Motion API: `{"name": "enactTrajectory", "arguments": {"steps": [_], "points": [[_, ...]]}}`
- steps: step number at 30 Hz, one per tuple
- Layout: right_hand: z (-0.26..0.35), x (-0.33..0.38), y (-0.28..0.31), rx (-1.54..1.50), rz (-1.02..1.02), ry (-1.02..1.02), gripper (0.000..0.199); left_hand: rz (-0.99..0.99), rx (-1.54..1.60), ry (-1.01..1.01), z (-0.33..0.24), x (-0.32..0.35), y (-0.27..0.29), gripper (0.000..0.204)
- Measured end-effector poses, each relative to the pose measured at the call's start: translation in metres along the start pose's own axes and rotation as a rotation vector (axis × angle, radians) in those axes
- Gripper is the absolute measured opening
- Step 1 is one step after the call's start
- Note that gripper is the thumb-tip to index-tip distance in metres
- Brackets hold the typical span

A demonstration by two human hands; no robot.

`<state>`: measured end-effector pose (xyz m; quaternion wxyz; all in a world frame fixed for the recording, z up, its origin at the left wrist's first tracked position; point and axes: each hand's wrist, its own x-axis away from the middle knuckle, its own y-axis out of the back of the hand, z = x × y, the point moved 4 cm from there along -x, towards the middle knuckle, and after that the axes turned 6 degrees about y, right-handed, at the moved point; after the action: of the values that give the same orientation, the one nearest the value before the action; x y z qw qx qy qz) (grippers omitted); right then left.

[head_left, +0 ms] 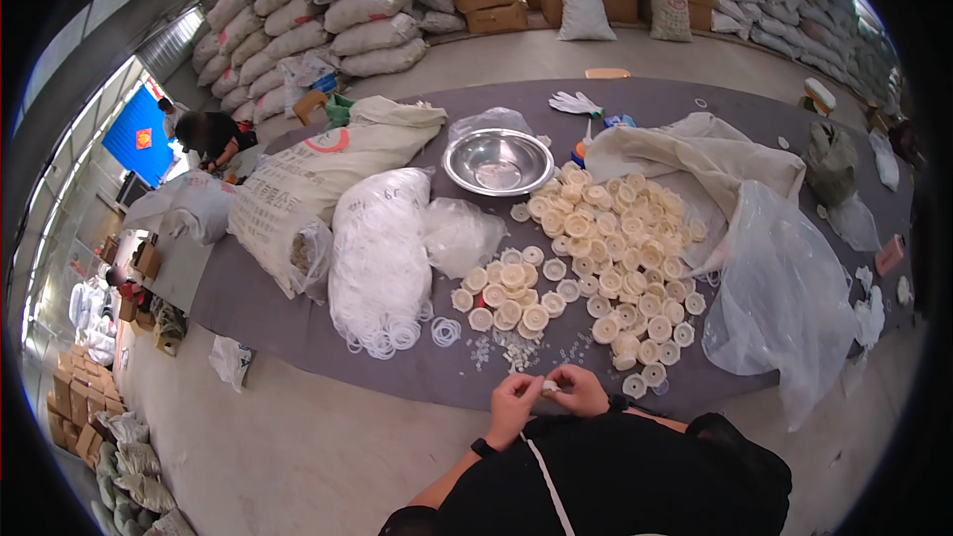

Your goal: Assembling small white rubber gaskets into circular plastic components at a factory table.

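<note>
Close to my body at the table's front edge, my left hand (515,403) and my right hand (580,391) meet with bent fingers. Between their fingertips is a small whitish part (550,386), too small to name, which both hands grip. Just beyond them lie tiny white pieces (518,348) and small clear bits (480,351). A small group of cream round plastic caps (511,288) sits behind these. To its right spreads a large heap of the same kind of caps (620,238). White plastic rings (397,335) spill from a clear bag (382,248) on the left.
A steel bowl (497,163) stands behind the caps. Large woven sacks (308,174) lie at the left, a beige cloth sack (710,154) and clear plastic sheet (779,288) at the right. A white glove (574,102) rests at the back. People work at far left; stacked sacks (367,15) line the wall.
</note>
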<state>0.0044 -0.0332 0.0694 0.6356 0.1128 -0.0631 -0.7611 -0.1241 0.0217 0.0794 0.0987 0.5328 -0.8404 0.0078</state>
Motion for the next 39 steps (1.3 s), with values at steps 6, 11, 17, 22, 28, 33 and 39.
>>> {"name": "enactTrajectory", "arguments": {"steps": [6,11,17,22,28,33,39], "points": [[0.009,0.004,0.002,0.028,-0.087,0.133,0.019,0.089,0.194,0.147,0.001,0.001,-0.005,0.017],[0.01,0.005,0.003,0.013,-0.096,0.2,0.019,0.104,0.148,0.123,0.005,0.001,-0.007,0.017],[0.014,0.002,0.005,0.058,-0.089,0.177,0.02,0.036,0.125,0.112,0.002,0.001,-0.007,0.015],[0.035,-0.011,0.011,0.017,-0.107,0.288,0.018,0.072,0.242,0.034,-0.027,-0.002,-0.006,0.007],[0.061,-0.008,0.031,0.101,-0.235,0.514,0.026,0.098,-0.044,-0.349,-0.067,0.003,-0.009,0.017],[0.071,-0.001,0.039,0.184,-0.234,0.779,0.032,0.167,-0.001,-0.48,-0.072,0.008,-0.011,0.039],[0.074,0.006,0.044,0.293,-0.265,0.843,0.029,0.265,-0.396,-0.556,-0.096,0.009,-0.02,0.036]]}}
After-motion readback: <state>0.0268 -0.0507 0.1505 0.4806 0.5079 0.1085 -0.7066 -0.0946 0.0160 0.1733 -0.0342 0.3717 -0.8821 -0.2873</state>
